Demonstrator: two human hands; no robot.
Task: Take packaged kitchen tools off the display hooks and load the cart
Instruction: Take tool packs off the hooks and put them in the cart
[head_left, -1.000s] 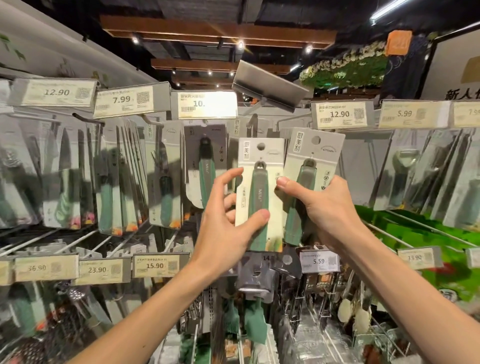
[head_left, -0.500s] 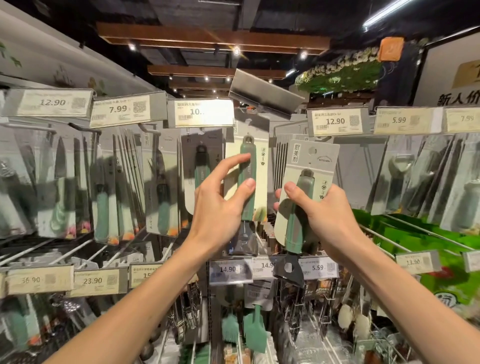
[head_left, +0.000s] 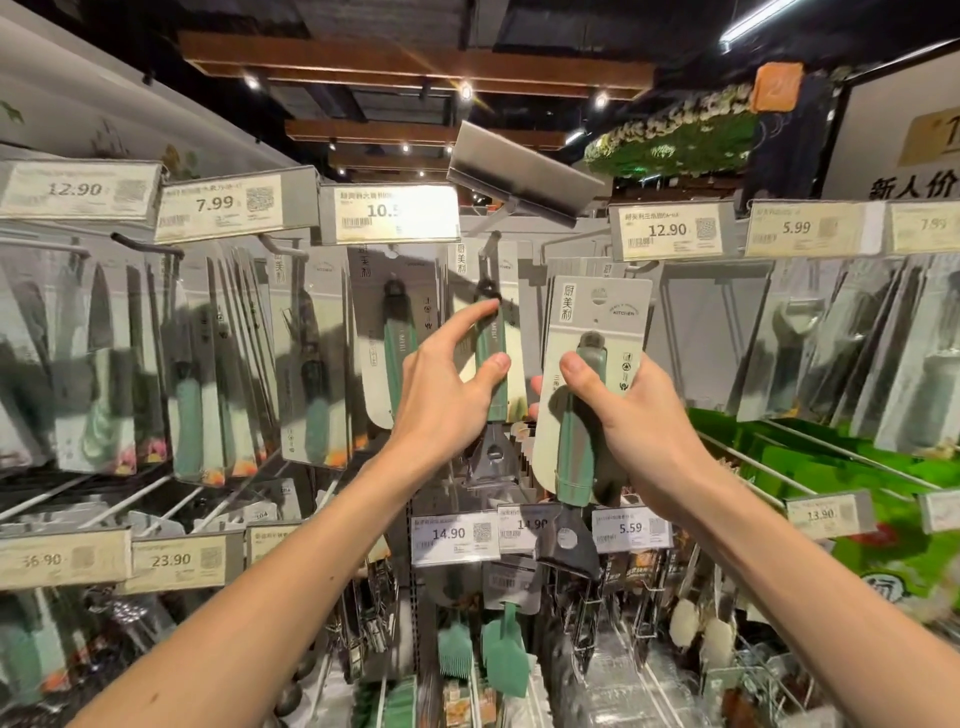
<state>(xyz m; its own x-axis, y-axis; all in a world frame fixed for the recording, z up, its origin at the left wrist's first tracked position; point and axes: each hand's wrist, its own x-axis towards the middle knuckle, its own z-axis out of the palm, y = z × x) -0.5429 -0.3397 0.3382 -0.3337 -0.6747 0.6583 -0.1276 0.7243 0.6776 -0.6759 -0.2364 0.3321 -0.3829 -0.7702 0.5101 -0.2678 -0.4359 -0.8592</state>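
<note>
At the hooks (head_left: 147, 245), right fingers (head_left: 576, 370) grip one carded tool (head_left: 597, 306) (thumb on handle); left fingers (head_left: 467, 318) pinch a hanging pack (head_left: 492, 339).

Top row goes: left 12.90 tag (head_left: 78, 189), 7.99 tag (head_left: 218, 205), a glared-out tag (head_left: 387, 213) where only 10. survives, right 12.90 tag (head_left: 670, 231), 5.99 tag (head_left: 800, 228). Lower row: 36.90 tag (head_left: 47, 560), 23.90 tag (head_left: 174, 560), 14.90 tag (head_left: 452, 535), 5.59 tag (head_left: 631, 529), 13.90 tag (head_left: 823, 515). The card pack (head_left: 587, 322) up front carries 厨美利 on a strip and KITCHEN in a small logo. The hanging pack (head_left: 511, 332) just left of it has 厨美利 too. The wall sign (head_left: 883, 156) at top right reads 新人价.
</note>
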